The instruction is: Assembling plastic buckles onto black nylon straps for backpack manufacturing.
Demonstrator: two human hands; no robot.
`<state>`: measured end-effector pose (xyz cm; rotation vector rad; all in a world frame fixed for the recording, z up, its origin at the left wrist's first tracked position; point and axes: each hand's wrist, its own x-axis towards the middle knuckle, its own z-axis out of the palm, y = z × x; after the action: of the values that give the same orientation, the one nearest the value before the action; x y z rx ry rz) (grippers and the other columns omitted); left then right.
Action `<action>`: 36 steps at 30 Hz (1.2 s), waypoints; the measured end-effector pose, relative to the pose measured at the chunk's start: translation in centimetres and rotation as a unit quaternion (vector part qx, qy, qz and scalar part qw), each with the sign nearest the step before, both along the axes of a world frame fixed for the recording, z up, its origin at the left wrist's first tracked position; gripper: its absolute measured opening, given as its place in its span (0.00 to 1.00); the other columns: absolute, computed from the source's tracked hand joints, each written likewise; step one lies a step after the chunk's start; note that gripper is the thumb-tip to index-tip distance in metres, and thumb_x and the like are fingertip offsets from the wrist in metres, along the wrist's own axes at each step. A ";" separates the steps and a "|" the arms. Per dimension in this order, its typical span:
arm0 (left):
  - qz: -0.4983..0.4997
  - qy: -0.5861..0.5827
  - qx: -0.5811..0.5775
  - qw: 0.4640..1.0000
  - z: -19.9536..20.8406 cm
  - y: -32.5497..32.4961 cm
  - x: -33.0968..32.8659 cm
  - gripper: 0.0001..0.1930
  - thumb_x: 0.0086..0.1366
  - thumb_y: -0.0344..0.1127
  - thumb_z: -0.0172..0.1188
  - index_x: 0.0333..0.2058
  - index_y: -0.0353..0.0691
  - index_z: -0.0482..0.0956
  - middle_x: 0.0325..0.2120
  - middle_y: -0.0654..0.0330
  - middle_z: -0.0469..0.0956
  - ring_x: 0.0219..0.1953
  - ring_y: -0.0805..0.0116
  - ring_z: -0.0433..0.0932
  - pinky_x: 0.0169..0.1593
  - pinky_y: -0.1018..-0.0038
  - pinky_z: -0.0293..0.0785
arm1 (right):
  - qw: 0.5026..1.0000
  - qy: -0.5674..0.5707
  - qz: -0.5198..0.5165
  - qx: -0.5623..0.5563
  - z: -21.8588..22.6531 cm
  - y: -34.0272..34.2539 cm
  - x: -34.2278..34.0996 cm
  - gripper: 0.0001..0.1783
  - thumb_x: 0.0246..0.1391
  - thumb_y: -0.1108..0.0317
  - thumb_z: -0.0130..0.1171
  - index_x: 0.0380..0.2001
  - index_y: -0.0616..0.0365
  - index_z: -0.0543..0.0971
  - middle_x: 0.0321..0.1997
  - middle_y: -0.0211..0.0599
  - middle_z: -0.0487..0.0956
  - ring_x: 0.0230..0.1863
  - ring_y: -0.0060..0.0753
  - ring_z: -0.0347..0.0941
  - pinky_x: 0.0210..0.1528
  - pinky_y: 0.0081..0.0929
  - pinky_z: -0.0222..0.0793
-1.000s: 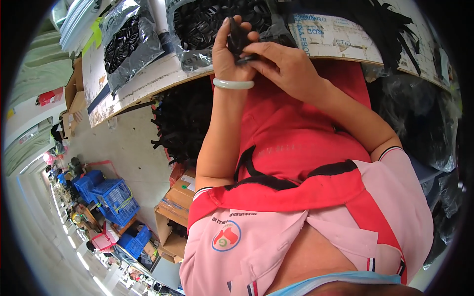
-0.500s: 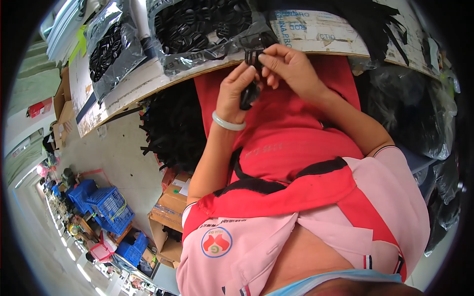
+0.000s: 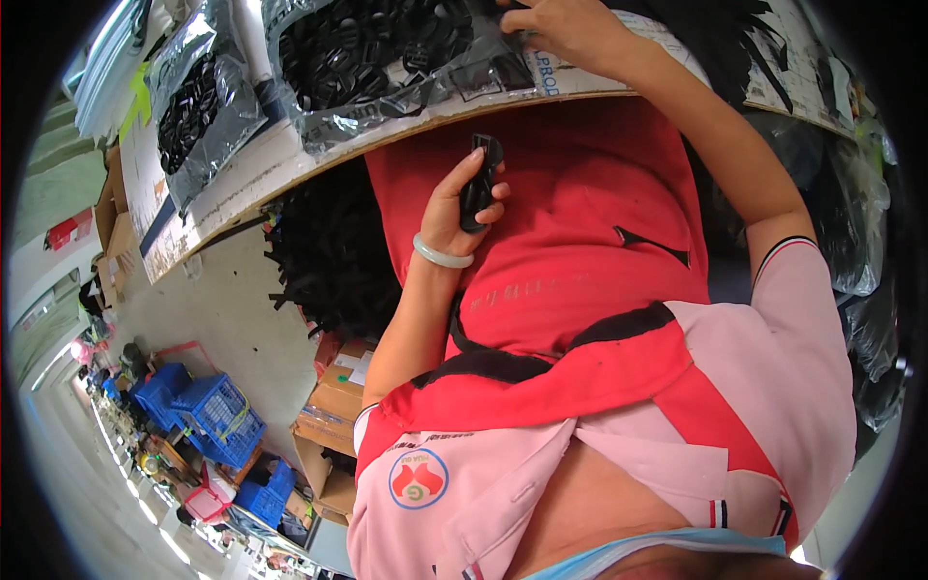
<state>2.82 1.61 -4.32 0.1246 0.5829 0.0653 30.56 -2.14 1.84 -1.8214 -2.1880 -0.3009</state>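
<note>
My left hand, with a pale bangle at the wrist, is closed around a black plastic buckle in front of the red apron. The buckle stands roughly upright in the fingers; whether it is one piece or a few stacked together I cannot tell. My right hand is at the top edge over the table, its visible fingers apart, and no object shows in it. Some of its fingertips are cut off by the edge. Just left of it is an open clear bag filled with black plastic buckles.
A second clear bag of small black parts lies further left on the worn table. Black straps lie at the right. Below the table hang a dark bundle of strips and plastic bags. Cardboard boxes and blue crates stand on the floor.
My right hand has left the left hand and moved up over the table beside the bag. My left hand has lowered slightly and still grips the black buckle.
</note>
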 end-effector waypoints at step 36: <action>0.028 -0.029 0.118 0.992 -0.2 0.0 -0.5 0.11 0.66 0.35 0.55 0.42 0.34 0.74 0.27 0.61 0.76 0.25 0.74 0.76 0.17 0.82 0.65 | 0.564 0.750 -0.195 -0.285 -0.5 -6.5 -11.9 0.11 0.59 0.62 0.55 0.30 0.58 0.74 0.17 0.29 0.75 0.09 0.11 0.61 0.08 0.12 0.50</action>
<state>2.33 1.57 -4.52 0.3356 0.5190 0.1911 18.63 -8.60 1.35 -1.5356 -0.5684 1.4918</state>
